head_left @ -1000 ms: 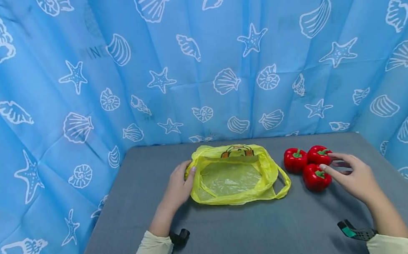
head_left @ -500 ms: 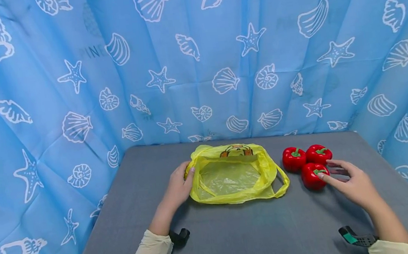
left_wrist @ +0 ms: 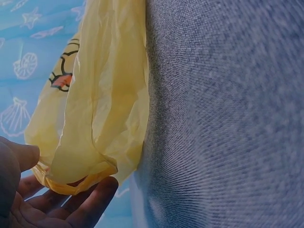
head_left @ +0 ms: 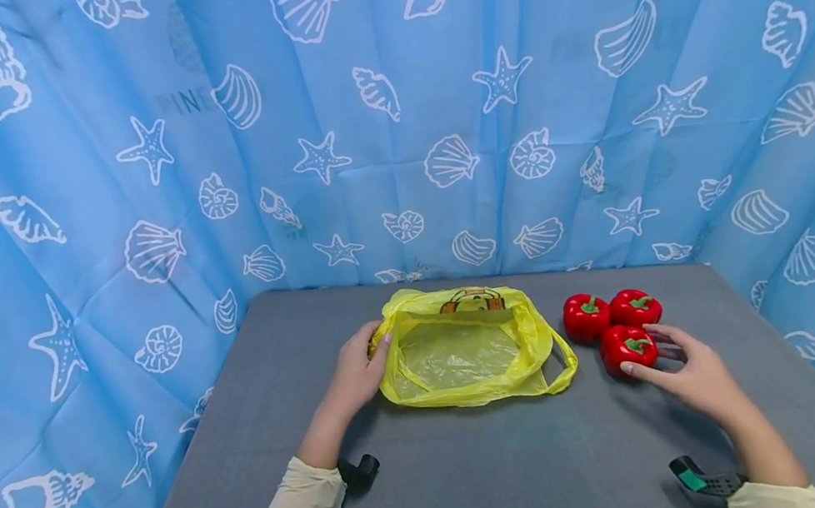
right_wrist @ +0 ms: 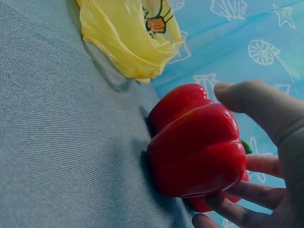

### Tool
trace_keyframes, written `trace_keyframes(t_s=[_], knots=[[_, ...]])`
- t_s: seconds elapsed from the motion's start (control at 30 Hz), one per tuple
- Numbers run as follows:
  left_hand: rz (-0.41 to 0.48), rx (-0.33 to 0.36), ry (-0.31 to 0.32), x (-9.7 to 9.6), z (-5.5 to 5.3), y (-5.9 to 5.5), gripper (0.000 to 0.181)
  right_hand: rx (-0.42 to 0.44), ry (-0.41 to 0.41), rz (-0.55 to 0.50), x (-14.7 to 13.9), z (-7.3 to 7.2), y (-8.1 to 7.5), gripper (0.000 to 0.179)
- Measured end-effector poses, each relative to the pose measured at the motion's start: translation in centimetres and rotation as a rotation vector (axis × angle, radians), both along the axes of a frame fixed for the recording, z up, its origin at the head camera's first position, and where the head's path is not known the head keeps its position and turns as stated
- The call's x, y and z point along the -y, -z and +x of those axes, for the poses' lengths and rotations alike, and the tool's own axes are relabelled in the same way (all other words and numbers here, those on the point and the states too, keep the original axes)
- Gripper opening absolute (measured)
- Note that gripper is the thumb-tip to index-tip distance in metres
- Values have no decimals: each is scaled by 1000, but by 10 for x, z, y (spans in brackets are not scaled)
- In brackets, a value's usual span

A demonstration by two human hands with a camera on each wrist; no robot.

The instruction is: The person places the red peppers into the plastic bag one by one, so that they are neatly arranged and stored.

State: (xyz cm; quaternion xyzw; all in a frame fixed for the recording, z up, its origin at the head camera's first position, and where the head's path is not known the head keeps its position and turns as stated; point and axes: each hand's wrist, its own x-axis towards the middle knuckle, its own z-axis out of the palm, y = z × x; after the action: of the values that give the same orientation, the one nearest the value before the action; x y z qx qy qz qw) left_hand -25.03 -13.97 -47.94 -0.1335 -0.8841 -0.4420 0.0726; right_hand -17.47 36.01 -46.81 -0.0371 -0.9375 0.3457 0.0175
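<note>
My left hand (head_left: 355, 371) holds the left end of a yellow plastic bag (head_left: 462, 397). In the left wrist view, the bag's gathered edge (left_wrist: 73, 184) lies between thumb and fingers. The bag stands with its wide mouth facing up, and its see-through bottom shows inside. To its right sit three red bell peppers with green stems: a left one (head_left: 583, 324), a back one (head_left: 633, 308) and a front one (head_left: 624, 353). My right hand (head_left: 695, 372) is spread around the front pepper, thumb (right_wrist: 242, 97) on one side, loosely bent fingers on the other.
A grey cloth-covered table (head_left: 493, 479) carries everything. Behind and at both sides hangs a blue curtain (head_left: 402, 204) with white shell prints. The bag's loop handle (head_left: 565, 363) sticks out toward the peppers.
My right hand has moved left and slightly nearer, its thumb passing from the front pepper's stem to its near side. The left hand and bag stay put.
</note>
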Motion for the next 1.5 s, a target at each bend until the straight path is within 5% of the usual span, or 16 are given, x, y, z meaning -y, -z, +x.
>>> trace_keyframes(t_s=[0.93, 1.5], knots=[[-4, 28, 11, 0, 1, -2, 46, -14, 16, -53, 3, -7, 13, 91], [7, 24, 23, 0, 2, -4, 46, -63, 16, -75, 18, -3, -6, 91]])
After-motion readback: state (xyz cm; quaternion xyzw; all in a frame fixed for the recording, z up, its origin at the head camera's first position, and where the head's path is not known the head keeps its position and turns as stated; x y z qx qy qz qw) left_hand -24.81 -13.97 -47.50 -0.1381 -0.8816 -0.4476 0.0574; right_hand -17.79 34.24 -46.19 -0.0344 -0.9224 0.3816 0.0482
